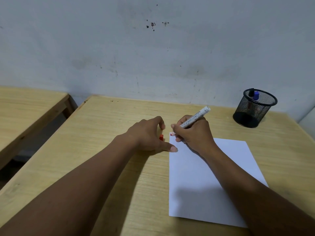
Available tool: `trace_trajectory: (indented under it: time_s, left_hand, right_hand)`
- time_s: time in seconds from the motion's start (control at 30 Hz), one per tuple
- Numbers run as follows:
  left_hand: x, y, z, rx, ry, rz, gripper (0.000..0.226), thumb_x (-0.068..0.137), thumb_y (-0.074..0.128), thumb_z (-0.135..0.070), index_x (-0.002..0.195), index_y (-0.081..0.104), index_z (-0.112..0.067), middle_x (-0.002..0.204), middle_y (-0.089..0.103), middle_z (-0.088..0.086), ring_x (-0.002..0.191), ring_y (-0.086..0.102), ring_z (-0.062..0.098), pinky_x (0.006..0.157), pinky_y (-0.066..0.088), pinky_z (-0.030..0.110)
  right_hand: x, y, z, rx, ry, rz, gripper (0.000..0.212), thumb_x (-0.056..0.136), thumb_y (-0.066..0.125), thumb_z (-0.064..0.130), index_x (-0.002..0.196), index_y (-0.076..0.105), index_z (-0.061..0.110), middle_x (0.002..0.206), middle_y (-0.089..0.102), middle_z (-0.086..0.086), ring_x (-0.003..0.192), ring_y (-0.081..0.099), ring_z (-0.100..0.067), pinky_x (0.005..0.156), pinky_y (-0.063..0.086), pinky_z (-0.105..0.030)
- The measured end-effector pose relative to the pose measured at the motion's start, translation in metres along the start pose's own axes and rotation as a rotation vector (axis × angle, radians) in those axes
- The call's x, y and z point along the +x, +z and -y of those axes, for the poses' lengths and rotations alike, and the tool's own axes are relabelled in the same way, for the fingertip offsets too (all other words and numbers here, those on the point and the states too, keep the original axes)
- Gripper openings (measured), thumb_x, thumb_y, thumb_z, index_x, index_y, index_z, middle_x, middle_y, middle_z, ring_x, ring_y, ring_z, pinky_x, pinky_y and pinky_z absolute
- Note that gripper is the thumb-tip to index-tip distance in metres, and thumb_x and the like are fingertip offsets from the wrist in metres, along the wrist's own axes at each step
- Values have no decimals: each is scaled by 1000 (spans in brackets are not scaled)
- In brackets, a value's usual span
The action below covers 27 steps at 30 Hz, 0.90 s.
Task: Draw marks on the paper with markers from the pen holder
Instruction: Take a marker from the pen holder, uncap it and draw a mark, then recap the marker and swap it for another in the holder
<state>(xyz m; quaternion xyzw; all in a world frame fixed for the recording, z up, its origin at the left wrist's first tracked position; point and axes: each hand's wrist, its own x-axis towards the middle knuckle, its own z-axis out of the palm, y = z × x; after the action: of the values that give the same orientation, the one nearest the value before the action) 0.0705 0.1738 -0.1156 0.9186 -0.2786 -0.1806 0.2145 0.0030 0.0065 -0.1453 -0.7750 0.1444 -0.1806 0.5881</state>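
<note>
A white sheet of paper [201,181] lies on the wooden desk [102,150]. My right hand [194,132] grips a white marker [196,117], its red tip pressed at the paper's far left corner, where a small red mark [171,134] shows. My left hand [150,133] rests on the desk just left of the paper, thumb touching the paper's edge. A red marker cap [161,137] sits under its curled fingers. A black mesh pen holder [254,108] stands at the far right, with a blue-capped marker [256,96] and a black-capped marker [251,92] inside.
A grey, stained wall [153,48] rises right behind the desk. A second wooden table [25,108] stands to the left, separated by a gap. The desk's right edge runs close to the pen holder.
</note>
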Motion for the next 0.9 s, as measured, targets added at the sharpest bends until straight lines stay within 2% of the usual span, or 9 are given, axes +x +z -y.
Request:
trace_trajectory:
  time_s: [0.1,0.17,0.27,0.33,0.4,0.47,0.57,0.7,0.9]
  left_hand:
    - [1,-2,3,-59,-16,5,79,50,88,-70,111,53,-33,93,73,-8,95,66,15,90,56,40]
    - [0,-7,8,-173,-21,9,73,52,91,-64,111,60,-33,92,72,-7,89,68,11,87,56,35]
    - [-3,-13,18,-341,60,32,43,70,91,-42,106,72,-27,78,70,-3,66,62,10,70,50,24]
    - [-3,-13,22,-376,115,0,22,80,86,-30,97,79,-19,73,74,-2,59,63,6,63,48,19]
    - [-2,-10,23,-369,126,-69,10,85,82,-26,87,81,-17,69,77,-6,59,66,3,63,49,18]
    - [-1,-7,21,-417,114,-167,10,87,79,-24,83,81,-15,68,78,-3,60,66,5,63,50,20]
    - [-3,-13,9,-716,99,-239,15,92,75,-18,89,79,-4,80,80,10,66,69,13,64,52,25]
    - [-3,-23,-20,-1036,84,-170,20,97,68,-19,102,75,-1,82,76,6,67,71,16,67,55,24]
    - [-8,-22,-67,-1256,119,-56,17,99,63,-16,102,70,0,77,71,6,64,67,17,64,51,26]
  right_hand:
    - [4,-4,0,126,40,-92,19,86,76,16,76,67,2,62,74,-11,48,65,-25,46,46,-29]
    - [8,-8,0,243,87,-157,22,88,74,19,71,68,6,59,70,-9,47,59,-23,46,41,-30]
    - [11,-13,6,326,172,-171,31,90,74,30,71,71,5,59,65,-8,46,52,-17,44,36,-26]
    - [11,-15,12,371,243,-141,34,89,75,37,74,70,8,60,64,-5,46,49,-14,44,34,-24]
    - [11,-18,20,456,308,-114,34,86,78,41,78,70,9,61,64,-4,46,49,-10,44,34,-22]
    - [12,-26,26,562,323,-104,30,84,80,38,79,70,11,63,65,-5,47,52,-9,43,36,-20]
    - [7,-41,38,650,309,-35,21,91,74,26,81,68,8,70,67,-13,49,60,-13,44,43,-20]
    - [-6,-56,54,728,379,-19,17,91,60,16,85,67,2,74,68,-16,49,64,-16,46,47,-23]
    - [-18,-71,64,769,340,-83,19,93,62,15,86,68,-2,69,69,-15,46,65,-16,44,47,-22]
